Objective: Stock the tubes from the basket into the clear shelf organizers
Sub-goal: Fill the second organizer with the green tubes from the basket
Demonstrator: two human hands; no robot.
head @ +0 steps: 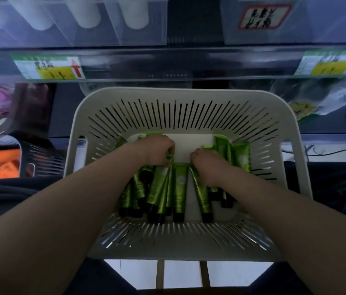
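A shelf (168,64) runs across the top of the view, with two clear organizers on it. The left organizer (146,35) is split by dividers and holds four white tubes (87,13), one per lane. The right organizer (316,28) carries one red-bordered label (263,15), and its contents are too blurred to make out.

Below the shelf edge, one white slatted basket (180,93) fills the middle of the view. Both forearms reach down into it. A second, dark basket (40,154) sits to its left, beside something orange.

The green tubes (180,188) lie on the white basket's floor, black caps mostly toward the person. Around a dozen can be counted, though overlap and the two hands make that number unsure. About six are bunched at the left, two lie singly in the middle, a few more sit under the right wrist, and two or three lean against the far right wall.

The left hand (159,151) is clenched over the left bunch. Its thumb and fingers pinch the crimped ends of several green tubes, which fan out below the knuckles. The right hand (208,167) is also curled, with its fingers closed around the tops of the green tubes beneath it and the thumb tucked at the inner side. How many it grasps cannot be told. The two hands are near each other but apart, with a strip of bare basket floor between them.

Two price tags are clipped to the shelf edge, each with a red arrow pointing up. One is at the left (48,68) and one at the right (329,63).
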